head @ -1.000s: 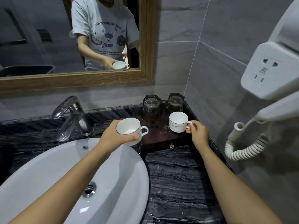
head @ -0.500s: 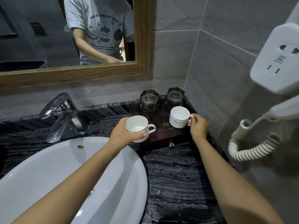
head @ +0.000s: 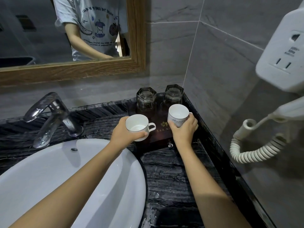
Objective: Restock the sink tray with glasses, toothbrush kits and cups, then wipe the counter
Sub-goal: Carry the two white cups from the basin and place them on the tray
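A dark wooden tray [head: 162, 139] sits on the black marble counter [head: 172, 175] in the right back corner. Two hexagonal glasses, one at the left [head: 146, 100] and one at the right [head: 173, 94], stand upside down at the tray's back. My left hand [head: 126, 132] holds a white cup [head: 138, 126] over the tray's left front edge, handle pointing right. My right hand [head: 184, 129] wraps around a second white cup [head: 177, 115], tilted, over the tray's right half. No toothbrush kit is in view.
A white basin [head: 65, 175] fills the lower left, with a chrome tap [head: 49, 116] behind it. A wood-framed mirror [head: 74, 69] hangs above. On the right wall are a white socket unit [head: 283, 56] and a coiled cord [head: 253, 148]. Water drops lie on the counter.
My right hand has shifted from the cup's handle to grip around its body, and that cup now tilts. My left hand has carried its cup rightward over the tray's edge.
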### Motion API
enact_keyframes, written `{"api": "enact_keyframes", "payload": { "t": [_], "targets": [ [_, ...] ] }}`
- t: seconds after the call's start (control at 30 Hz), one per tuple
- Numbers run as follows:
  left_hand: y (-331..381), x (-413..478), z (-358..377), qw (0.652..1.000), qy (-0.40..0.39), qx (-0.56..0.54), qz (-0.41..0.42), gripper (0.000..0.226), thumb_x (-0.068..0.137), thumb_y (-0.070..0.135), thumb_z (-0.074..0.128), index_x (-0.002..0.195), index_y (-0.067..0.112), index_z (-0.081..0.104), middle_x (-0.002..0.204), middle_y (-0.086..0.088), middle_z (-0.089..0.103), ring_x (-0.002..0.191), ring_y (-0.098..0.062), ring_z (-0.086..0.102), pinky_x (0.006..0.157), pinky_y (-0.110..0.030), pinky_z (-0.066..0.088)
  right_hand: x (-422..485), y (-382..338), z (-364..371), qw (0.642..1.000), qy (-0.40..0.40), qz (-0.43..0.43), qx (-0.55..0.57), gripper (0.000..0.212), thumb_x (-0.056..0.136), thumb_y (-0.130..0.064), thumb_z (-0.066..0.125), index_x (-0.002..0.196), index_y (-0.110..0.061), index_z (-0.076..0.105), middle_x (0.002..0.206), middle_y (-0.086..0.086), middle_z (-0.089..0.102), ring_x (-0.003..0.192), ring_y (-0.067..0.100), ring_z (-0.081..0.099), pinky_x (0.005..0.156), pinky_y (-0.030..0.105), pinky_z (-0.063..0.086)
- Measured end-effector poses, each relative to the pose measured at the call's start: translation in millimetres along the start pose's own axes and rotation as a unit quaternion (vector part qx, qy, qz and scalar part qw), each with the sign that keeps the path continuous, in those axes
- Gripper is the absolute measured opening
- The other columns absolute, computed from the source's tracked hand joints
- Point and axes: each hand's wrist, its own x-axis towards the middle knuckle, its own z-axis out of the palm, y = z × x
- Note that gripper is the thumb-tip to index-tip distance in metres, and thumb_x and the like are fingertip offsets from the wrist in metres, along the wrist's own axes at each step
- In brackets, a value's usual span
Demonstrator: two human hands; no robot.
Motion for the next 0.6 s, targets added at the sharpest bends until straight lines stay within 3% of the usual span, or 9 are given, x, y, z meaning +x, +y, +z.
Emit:
{"api": "enact_keyframes", "payload": {
  "t": [0.2,0.43,0.6],
  "targets": [
    [-2.5,15.9,13.1,1.000,0.011,0.015,0.015,0.075,0.058,0.029,0.085,0.121,0.023,0.045,0.114,0.007,0.053,0.110,-0.017,0.050,0.092,-0.036,0.047,8.9,-2.2,2.1,1.000,0.022,0.003,-0.009,0.072,0.072,-0.022,0.077,0.129,0.001,0.040,0.132,0.021,0.044,0.124,0.034,0.035,0.102,0.041,0.034],
    [-0.4,33.4,32.9,0.999,0.003,0.031,0.026,0.075,0.059,0.027,0.085,0.122,0.018,0.044,0.112,0.005,0.051,0.106,-0.016,0.049,0.085,-0.029,0.041,9.2,3.6,2.9,0.999,0.027,-0.020,-0.001,0.071,0.071,-0.023,0.077,0.129,0.000,0.041,0.131,0.021,0.045,0.123,0.035,0.036,0.102,0.043,0.035],
    [-1.0,44.3,43.5,0.997,0.025,0.061,0.050,0.078,0.056,0.027,0.087,0.121,0.011,0.047,0.124,-0.004,0.051,0.109,-0.018,0.049,0.080,-0.028,0.038,7.9,12.4,1.4,0.999,0.010,-0.038,-0.008,0.075,0.075,-0.023,0.075,0.135,-0.002,0.036,0.135,0.018,0.042,0.127,0.033,0.034,0.104,0.044,0.036]
  ]
}}
